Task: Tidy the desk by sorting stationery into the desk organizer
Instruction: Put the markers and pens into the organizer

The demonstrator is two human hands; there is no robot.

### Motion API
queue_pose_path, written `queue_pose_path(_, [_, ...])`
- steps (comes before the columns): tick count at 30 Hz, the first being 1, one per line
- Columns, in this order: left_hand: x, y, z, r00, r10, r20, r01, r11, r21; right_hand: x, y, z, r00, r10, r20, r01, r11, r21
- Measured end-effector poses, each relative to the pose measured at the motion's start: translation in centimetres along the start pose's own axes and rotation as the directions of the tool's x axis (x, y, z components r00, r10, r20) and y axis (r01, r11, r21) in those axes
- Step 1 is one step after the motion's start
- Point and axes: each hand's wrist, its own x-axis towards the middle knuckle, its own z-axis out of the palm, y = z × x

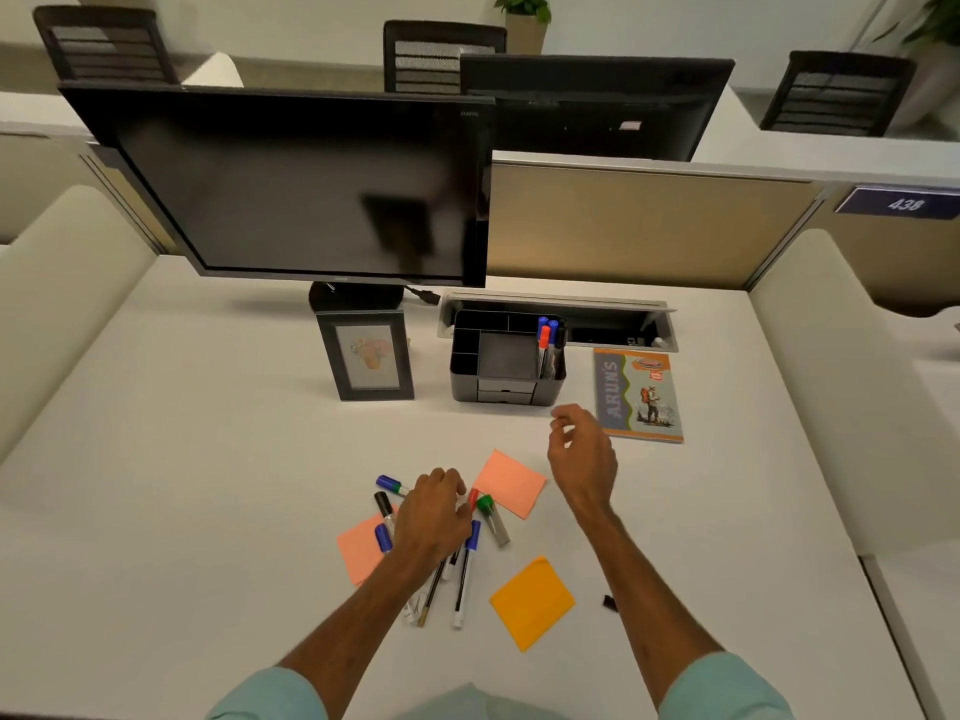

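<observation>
Hovering near the organizer (470, 389), the right hand (582, 459) hangs loosely curled and empty. The left hand (434, 511) covers the markers (464, 579) on the desk (208, 485); its grip is unclear.

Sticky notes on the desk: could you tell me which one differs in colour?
The amber-yellow square paper note, nearest the viewer; the left salmon-pink note and right salmon-pink note match each other.
</observation>
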Motion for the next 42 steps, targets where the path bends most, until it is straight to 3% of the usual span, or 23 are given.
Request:
queue_pose_path(19, [1.2, 1.6, 0.5, 0.998, -0.059, -0.032, 0.056, 0.994, -0.099, -3.1, 1.6, -0.3, 0.971, 0.088, 0.223, -0.076, 0.995, -0.058])
queue_pose_path(22, [1.5, 2.1, -0.9, 0.995, -0.034, -0.095, 0.016, 0.983, -0.185, -3.0, 1.1, 0.4, 0.926, 0.027, 0.377, -0.054, 0.997, 0.061])
queue_pose_path(26, [2.3, 3.5, -3.1, 0.983, 0.004, -0.183, -0.066, 0.94, -0.334, -2.6, -0.9, 1.3, 0.836, -0.169, 0.522, 0.03, 0.964, 0.265])
queue_pose_path(29, [3.3, 4.8, -4.9, 0.964, 0.039, -0.264, -0.144, 0.909, -0.39, -1.6, -2.3, 1.2, 0.858, -0.171, 0.484, 0.002, 0.944, 0.331])
queue_pose_path(35, [5.0, 6.8, -7.2, 0.92, 0.154, -0.361, -0.303, 0.863, -0.403, 2.2, -4.0, -0.3, 0.939, -0.189, 0.288, 0.083, 0.936, 0.343])
queue_pose_path(42, [6.9, 6.2, -6.0, 0.919, 0.303, -0.253, -0.368, 0.888, -0.274, 8.9, -4.8, -3.3, 0.997, -0.055, -0.054, 0.07, 0.943, 0.325])
